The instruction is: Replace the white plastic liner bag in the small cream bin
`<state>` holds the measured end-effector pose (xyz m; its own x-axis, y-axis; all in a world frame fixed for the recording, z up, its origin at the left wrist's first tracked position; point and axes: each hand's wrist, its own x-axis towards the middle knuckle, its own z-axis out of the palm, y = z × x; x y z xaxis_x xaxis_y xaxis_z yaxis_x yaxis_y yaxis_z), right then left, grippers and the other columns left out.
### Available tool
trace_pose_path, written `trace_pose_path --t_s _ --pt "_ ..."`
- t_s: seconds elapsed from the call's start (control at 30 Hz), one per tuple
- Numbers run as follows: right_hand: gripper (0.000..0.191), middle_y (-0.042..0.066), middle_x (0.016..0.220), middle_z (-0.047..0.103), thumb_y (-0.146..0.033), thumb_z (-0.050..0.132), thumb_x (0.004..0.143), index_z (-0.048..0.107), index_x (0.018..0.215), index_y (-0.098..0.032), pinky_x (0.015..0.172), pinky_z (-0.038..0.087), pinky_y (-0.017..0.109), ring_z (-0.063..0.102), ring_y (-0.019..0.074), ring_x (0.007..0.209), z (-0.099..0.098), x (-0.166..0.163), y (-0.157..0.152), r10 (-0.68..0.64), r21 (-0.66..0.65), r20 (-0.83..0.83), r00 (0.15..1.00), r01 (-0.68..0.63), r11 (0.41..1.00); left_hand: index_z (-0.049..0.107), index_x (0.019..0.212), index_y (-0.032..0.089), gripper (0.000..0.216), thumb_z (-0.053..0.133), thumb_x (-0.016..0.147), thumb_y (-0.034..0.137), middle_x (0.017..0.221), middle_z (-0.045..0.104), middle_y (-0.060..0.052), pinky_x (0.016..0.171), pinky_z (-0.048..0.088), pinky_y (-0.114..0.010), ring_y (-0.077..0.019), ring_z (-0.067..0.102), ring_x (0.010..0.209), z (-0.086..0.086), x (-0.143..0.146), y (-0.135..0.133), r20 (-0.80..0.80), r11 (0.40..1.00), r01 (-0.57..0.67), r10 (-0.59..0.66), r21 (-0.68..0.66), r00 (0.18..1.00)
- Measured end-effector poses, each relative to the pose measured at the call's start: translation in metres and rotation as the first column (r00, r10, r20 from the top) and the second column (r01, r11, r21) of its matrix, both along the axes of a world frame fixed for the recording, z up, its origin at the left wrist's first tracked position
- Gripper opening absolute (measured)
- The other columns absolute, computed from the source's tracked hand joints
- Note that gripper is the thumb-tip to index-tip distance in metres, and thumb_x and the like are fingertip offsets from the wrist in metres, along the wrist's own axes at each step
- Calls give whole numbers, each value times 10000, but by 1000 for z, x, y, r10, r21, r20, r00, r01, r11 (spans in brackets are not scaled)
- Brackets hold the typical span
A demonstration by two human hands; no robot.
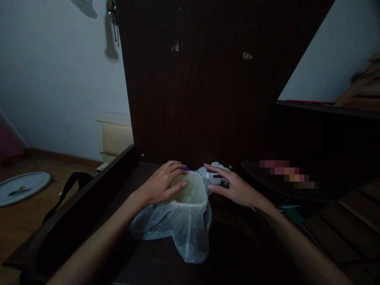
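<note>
A small pale bin [190, 190] stands on a dark wooden surface, its mouth facing up. A thin translucent white plastic bag [190, 229] lines it, folded over the rim and hanging loosely down the front and left. My left hand [164, 182] lies over the bin's left rim with fingers stretched out and the thumb over the opening. To the right, my right hand [230, 184] hovers beside the rim, fingers apart, close to a bunched part of the bag [218, 168] behind it. A bit of purple shows at the back rim.
A tall dark wooden panel [196, 87] rises right behind the bin. A raised dark side board [89, 202] runs along the left. At right is a dark shelf [297, 138] with a pixelated patch. A round white lid-like object [26, 186] lies on the floor at far left.
</note>
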<state>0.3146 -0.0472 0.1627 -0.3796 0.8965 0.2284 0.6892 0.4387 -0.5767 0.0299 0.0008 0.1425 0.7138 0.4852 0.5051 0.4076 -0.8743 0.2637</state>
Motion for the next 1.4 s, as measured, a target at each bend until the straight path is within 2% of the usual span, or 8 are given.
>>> trace_pose_path --t_s 0.27,0.37,0.53,0.77,1.0,1.2,1.3,1.4 --pt "1600 230 1670 -66 -633 886 525 -214 1574 -135 1240 155 567 28 373 1552 -74 -30 -36 -90 -274 83 992 110 955 359 1505 194 919 740 787 623 1648 248 -189 1212 256 -632 -378 210 1528 -34 -15 -17 17 987 -40 43 -158 999" --pt "1508 251 1668 -52 -510 878 598 -186 1581 -92 1246 157 545 16 358 1556 -97 -41 -40 -135 -209 98 986 153 966 259 1553 223 1092 798 702 647 1678 138 -199 1212 228 -651 -406 146 1544 -44 -19 -23 10 984 -52 54 -170 998" --pt "1149 259 1590 327 -260 735 750 -3 1615 -95 1199 294 514 350 341 1475 -112 -38 -31 -269 -108 111 957 280 954 136 1590 256 1245 852 640 625 1687 80 -201 1219 227 -635 -399 122 1553 -55 -23 -28 -5 987 -42 42 -156 999" --pt "611 113 1225 679 -100 613 762 584 1365 -192 1035 462 399 570 295 1219 -101 -25 -23 -251 25 148 957 250 968 -141 1597 242 1493 925 586 507 1686 -21 -230 1235 226 -594 -398 96 1555 -68 -29 -21 -38 985 -39 33 -171 999" --pt "603 117 1359 647 -107 600 780 560 1377 -180 1047 471 401 604 282 1257 -92 -19 -21 -229 1 31 973 229 973 -233 1571 224 1316 774 726 172 1692 38 -188 1231 303 -481 -326 202 1541 -76 -36 -17 -157 946 -158 117 -281 981" --pt "649 155 1320 660 -220 552 855 396 1485 -213 472 523 257 661 126 513 -84 -16 -25 -188 -371 -141 972 124 921 -141 1599 277 1067 558 822 58 1697 111 -111 1226 327 -470 -280 269 1527 -85 -46 -19 -122 960 -131 104 -246 987" --pt "791 194 1542 449 -342 616 866 256 1566 -265 516 548 271 665 110 587 -90 -11 -29 -169 -383 -206 964 80 920 -109 1608 252 970 541 899 134 1692 121 -130 1227 316 -489 -301 261 1528 -90 -49 -27 -102 962 -165 146 -218 984" --pt "1153 219 1586 370 -418 802 728 97 1621 -233 837 588 404 701 264 1014 -100 -9 -33 -146 -353 -137 980 89 932 -152 1598 230 1145 709 853 339 1687 86 -182 1202 335 -546 -374 253 1520 -100 -49 -37 -107 947 -214 193 -238 975"
